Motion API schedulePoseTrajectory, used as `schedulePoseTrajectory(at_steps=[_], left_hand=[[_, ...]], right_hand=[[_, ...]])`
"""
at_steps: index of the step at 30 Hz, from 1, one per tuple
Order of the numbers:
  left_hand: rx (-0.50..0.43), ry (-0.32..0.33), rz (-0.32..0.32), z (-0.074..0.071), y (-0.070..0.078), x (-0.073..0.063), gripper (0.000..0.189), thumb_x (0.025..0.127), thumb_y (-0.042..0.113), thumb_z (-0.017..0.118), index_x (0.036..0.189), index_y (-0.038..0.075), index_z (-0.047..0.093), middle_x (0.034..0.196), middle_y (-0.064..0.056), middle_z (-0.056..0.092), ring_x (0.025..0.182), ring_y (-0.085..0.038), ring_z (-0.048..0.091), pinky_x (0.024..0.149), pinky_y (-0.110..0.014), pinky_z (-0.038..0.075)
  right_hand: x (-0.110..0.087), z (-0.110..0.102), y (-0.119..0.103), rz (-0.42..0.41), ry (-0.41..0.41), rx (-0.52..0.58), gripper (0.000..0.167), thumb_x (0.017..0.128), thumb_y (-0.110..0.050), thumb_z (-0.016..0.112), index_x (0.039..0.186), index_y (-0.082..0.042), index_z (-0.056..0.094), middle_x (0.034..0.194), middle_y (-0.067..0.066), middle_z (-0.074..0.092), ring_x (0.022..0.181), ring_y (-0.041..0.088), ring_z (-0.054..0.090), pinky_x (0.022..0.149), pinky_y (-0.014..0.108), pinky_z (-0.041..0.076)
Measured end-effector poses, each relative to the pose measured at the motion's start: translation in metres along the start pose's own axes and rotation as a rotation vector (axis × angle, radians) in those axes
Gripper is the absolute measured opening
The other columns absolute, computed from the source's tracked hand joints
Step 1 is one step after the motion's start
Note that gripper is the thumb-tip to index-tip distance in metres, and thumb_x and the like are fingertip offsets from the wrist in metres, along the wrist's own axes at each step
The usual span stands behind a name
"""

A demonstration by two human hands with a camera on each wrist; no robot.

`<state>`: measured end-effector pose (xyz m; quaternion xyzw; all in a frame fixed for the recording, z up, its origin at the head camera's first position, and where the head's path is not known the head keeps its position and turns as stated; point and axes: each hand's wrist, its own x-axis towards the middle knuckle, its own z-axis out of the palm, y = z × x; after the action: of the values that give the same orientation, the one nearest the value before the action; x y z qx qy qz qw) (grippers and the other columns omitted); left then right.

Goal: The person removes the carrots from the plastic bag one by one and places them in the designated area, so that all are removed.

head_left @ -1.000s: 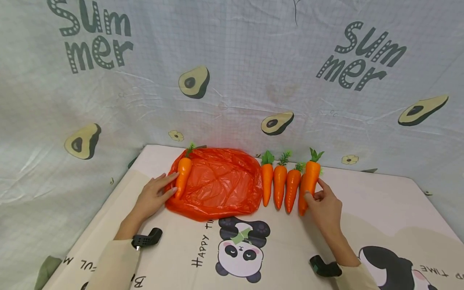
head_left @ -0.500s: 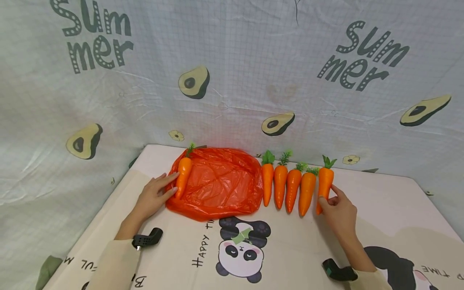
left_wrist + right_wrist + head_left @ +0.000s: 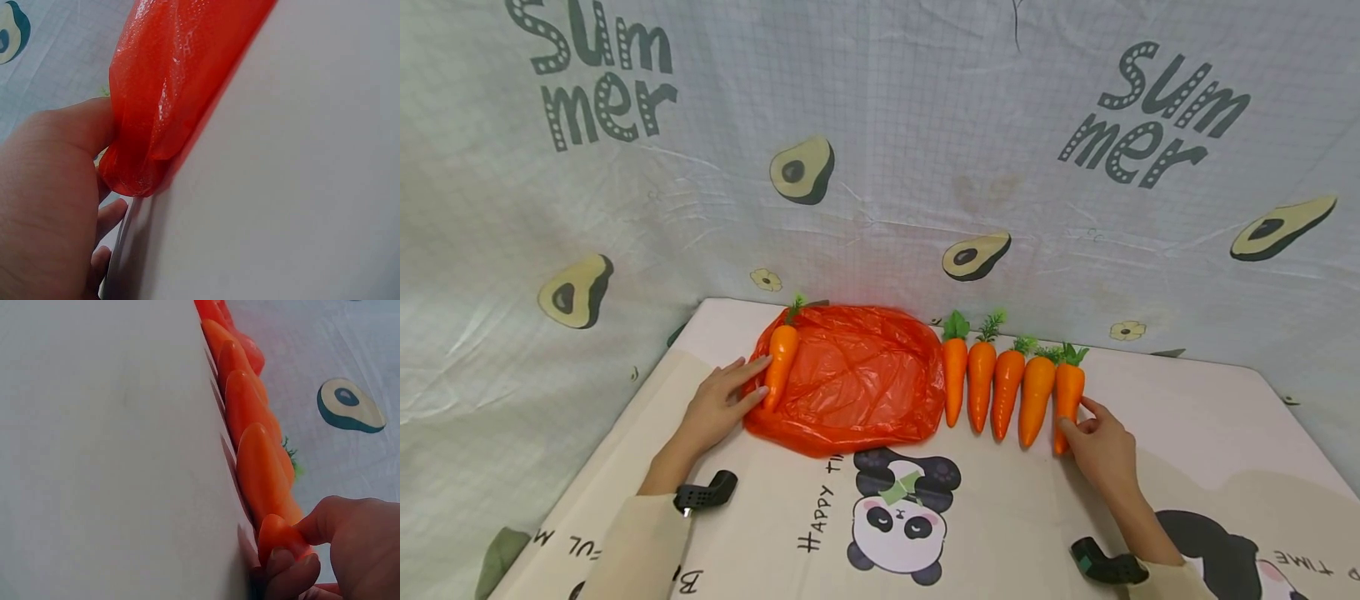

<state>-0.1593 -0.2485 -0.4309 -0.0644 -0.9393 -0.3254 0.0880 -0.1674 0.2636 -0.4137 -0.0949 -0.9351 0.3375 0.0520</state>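
A rounded red plastic bag (image 3: 857, 375) lies toward the back of the table, with one orange carrot (image 3: 783, 354) along its left side. My left hand (image 3: 717, 404) rests at that side, index finger and thumb reaching over the bag's edge to the carrot. In the left wrist view the thumb touches the crinkled red plastic. To the right of the bag several carrots (image 3: 1006, 392) lie in a row, leafy tops away from me. My right hand (image 3: 1103, 446) pinches the lower part of the rightmost carrot (image 3: 1070, 392) between thumb and fingers; the right wrist view shows its tip (image 3: 278, 537) in the grip.
The table (image 3: 760, 525) has a pale cloth printed with pandas and lettering. Right behind the bag and carrots rises a hanging cloth (image 3: 880, 167) with avocado prints. Each wrist wears a black camera, such as the left wrist camera (image 3: 706, 492).
My right hand has moved right with its carrot, away from the row, then drawn it slightly toward me and lower, in line with the others. My left hand has stayed put.
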Motion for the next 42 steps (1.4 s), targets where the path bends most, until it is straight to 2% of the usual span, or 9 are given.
schedulePoseTrajectory(at_steps=[8, 16, 25, 42], left_hand=[[0.002, -0.002, 0.0, -0.001, -0.0003, 0.0007, 0.054, 0.094, 0.034, 0.061, 0.141, 0.012, 0.048, 0.14, -0.021, 0.046, 0.136, -0.043, 0.027, 0.11, -0.062, 0.013], [-0.01, 0.045, 0.027, 0.003, -0.0008, -0.0014, 0.054, 0.092, 0.037, 0.062, 0.139, 0.014, 0.051, 0.137, -0.022, 0.049, 0.133, -0.044, 0.031, 0.109, -0.063, 0.015], [0.013, 0.0, -0.003, -0.0002, 0.0012, -0.0009, 0.054, 0.093, 0.032, 0.062, 0.141, 0.011, 0.048, 0.14, -0.021, 0.047, 0.136, -0.043, 0.027, 0.11, -0.062, 0.013], [0.014, 0.005, 0.003, 0.0023, -0.0032, 0.0003, 0.053, 0.093, 0.032, 0.061, 0.141, 0.012, 0.048, 0.141, -0.021, 0.046, 0.136, -0.043, 0.027, 0.111, -0.062, 0.012]], right_hand=[[0.0017, 0.0, 0.0019, 0.003, -0.053, -0.013, 0.061, 0.091, -0.025, 0.054, 0.137, 0.011, 0.038, 0.075, 0.009, 0.056, 0.055, 0.02, 0.049, 0.048, 0.026, 0.043], [0.0006, 0.0006, 0.0047, 0.008, -0.112, -0.04, 0.065, 0.094, -0.03, 0.052, 0.139, 0.012, 0.033, 0.072, 0.008, 0.053, 0.056, 0.02, 0.046, 0.047, 0.027, 0.038], [-0.0002, 0.0007, 0.0057, 0.011, -0.121, -0.036, 0.065, 0.094, -0.031, 0.051, 0.14, 0.012, 0.032, 0.073, 0.009, 0.053, 0.057, 0.021, 0.046, 0.048, 0.027, 0.04], [0.0012, -0.0016, 0.0076, 0.018, -0.15, -0.036, 0.072, 0.095, -0.037, 0.051, 0.142, 0.011, 0.026, 0.072, 0.008, 0.052, 0.056, 0.02, 0.047, 0.05, 0.028, 0.042]])
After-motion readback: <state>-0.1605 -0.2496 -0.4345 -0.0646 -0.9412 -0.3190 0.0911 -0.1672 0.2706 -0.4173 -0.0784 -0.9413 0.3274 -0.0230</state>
